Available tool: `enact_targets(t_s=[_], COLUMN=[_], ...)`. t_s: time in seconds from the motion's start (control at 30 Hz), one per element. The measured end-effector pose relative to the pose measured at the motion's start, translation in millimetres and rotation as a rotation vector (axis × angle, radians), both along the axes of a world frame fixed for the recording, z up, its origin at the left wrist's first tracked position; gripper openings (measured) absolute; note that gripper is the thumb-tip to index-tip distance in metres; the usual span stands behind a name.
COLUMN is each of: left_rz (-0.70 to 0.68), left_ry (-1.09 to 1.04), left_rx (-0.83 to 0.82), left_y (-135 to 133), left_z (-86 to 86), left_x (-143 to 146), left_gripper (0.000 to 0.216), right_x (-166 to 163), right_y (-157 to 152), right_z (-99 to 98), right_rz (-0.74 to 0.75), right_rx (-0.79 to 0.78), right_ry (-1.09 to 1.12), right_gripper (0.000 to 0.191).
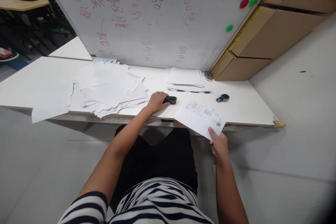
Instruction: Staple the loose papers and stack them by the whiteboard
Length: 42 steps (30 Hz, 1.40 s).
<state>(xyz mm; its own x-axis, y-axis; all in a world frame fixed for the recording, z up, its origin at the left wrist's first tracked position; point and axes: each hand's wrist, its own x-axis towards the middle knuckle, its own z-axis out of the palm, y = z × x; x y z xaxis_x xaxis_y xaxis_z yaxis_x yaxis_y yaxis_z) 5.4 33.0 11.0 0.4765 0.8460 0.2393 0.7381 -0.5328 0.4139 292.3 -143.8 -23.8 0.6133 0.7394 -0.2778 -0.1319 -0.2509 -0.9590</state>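
Note:
My left hand (158, 102) is closed around the back of a small black stapler (172, 100) on the white table, and its fingers partly cover it. In my right hand (219, 145) is a white printed sheet (201, 116), pinched at its near right corner with the thumb on top. The sheet shows lines of print and square codes. Its far left edge lies close to the stapler, and its near part reaches past the table's front edge. A messy pile of papers (110, 84) lies to the left of my left hand.
A whiteboard (162, 24) with red writing stands behind the white table (244, 108). A neat paper stack (185, 77), a thin black-and-white strip (189, 91) and a small dark object (222, 98) lie beyond the sheet. Cardboard boxes (252, 35) are stacked at right.

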Motion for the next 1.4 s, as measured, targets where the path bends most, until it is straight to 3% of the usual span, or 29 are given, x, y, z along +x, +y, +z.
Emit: enact_targets(t_s=[0.17,0.47,1.07,1.4], left_rz=[0.003,-0.083,-0.083,-0.134], left_ry=[-0.026,-0.04,-0.101,-0.146], left_rx=[-0.006,-0.021,-0.044,-0.18], left_y=[4,3,1,0], left_z=[-8.2,-2.7,-4.9,4.9], left_x=[0,-4,-6,-11], left_gripper=[0.035,0.032,0.035,0.037], right_x=[-5,-7,-13,-31], right_y=[4,16,17,27], right_z=[6.4,1.7,5.9,14.0], right_rz=[0.094,0.168,0.186,0.28], right_rx=[-0.045,-0.049,-0.088,-0.143], right_ry=[0.064,0.026,0.025,-0.031], right_gripper=[0.048,0.045,0.043,0.044])
